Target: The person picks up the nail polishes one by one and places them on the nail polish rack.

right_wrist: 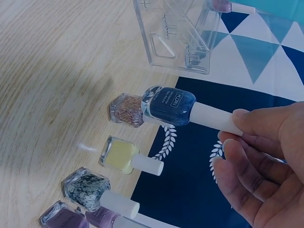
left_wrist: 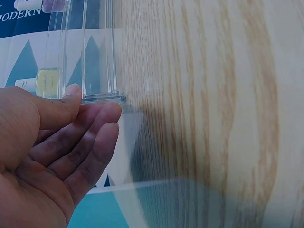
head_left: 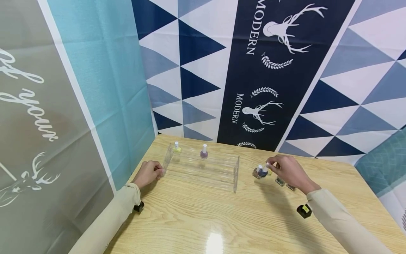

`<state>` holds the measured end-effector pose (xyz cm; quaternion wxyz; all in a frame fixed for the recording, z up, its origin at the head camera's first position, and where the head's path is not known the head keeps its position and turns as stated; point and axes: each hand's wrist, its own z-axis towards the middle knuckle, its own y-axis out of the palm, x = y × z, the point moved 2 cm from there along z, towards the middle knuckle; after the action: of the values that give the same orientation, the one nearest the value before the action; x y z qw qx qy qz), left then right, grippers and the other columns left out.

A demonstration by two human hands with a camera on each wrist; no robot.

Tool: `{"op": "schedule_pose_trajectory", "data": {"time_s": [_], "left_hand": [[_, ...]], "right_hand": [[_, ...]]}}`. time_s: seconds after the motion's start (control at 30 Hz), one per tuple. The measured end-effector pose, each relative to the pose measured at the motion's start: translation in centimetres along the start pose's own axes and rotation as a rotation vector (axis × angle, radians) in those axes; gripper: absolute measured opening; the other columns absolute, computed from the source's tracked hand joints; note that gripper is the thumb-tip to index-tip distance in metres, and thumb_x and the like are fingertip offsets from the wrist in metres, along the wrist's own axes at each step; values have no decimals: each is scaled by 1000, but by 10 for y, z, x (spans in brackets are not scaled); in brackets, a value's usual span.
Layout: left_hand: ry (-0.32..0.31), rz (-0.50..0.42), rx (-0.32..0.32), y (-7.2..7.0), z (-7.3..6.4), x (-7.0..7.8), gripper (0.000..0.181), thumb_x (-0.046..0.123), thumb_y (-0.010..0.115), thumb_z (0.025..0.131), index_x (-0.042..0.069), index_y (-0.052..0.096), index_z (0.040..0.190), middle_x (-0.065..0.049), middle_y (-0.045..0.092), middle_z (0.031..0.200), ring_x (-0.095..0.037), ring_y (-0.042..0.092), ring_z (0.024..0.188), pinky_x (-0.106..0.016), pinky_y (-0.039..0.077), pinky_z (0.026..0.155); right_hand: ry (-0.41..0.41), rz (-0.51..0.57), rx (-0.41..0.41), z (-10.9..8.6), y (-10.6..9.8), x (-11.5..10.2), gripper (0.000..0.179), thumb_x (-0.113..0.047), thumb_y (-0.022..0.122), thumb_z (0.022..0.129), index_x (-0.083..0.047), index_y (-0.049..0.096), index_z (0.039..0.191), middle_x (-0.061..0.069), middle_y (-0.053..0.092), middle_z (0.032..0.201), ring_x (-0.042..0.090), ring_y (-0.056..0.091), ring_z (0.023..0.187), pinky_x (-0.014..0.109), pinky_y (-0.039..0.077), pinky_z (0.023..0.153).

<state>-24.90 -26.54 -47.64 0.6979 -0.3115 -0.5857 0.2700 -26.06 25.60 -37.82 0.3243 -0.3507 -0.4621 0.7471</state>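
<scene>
My right hand [head_left: 290, 171] pinches the white cap of a dark blue nail polish bottle [right_wrist: 168, 105] between thumb and fingers. The bottle overlaps a glitter nail polish [right_wrist: 126, 109] in the right wrist view. Beside that stand a yellow nail polish [right_wrist: 118, 154], a black-and-white flecked one [right_wrist: 85, 187] and purple ones [right_wrist: 61, 217]. At the left end of a clear stepped display rack [head_left: 236, 174], my left hand [head_left: 148, 174] pinches the side panel's edge with thumb and fingertips. On the rack's upper part stand a yellow bottle [head_left: 177, 149] and a purple bottle [head_left: 204, 154].
The wooden table [head_left: 196, 215] meets a patterned fabric backdrop [head_left: 200, 70] behind the rack. A grey and teal cloth [head_left: 104, 88] hangs close along the left side. Black wrist devices [head_left: 304, 210] show under both sleeves.
</scene>
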Motion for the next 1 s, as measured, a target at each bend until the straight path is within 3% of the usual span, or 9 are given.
{"op": "schedule_pose_trajectory", "data": {"time_s": [0.53,1.0], "left_hand": [[-12,-6,-6,-1,1,1,13,9,72,98,6,75,86,-1,69,71,-15,65,62,-31,49,57],[-4,-13,-8,0,1,-2,15,8,70,99,5,74,85,-2,68,69,-16,64,60,-30,47,52]], "right_hand": [[-29,7,38,10,-5,-7,9,-10,75,95,-4,79,99,-1,70,79,3,54,59,27,46,55],[-26,27,40,23,-7,-15,9,-10,74,95,-4,80,100,2,73,87,6,56,62,28,48,57]]}}
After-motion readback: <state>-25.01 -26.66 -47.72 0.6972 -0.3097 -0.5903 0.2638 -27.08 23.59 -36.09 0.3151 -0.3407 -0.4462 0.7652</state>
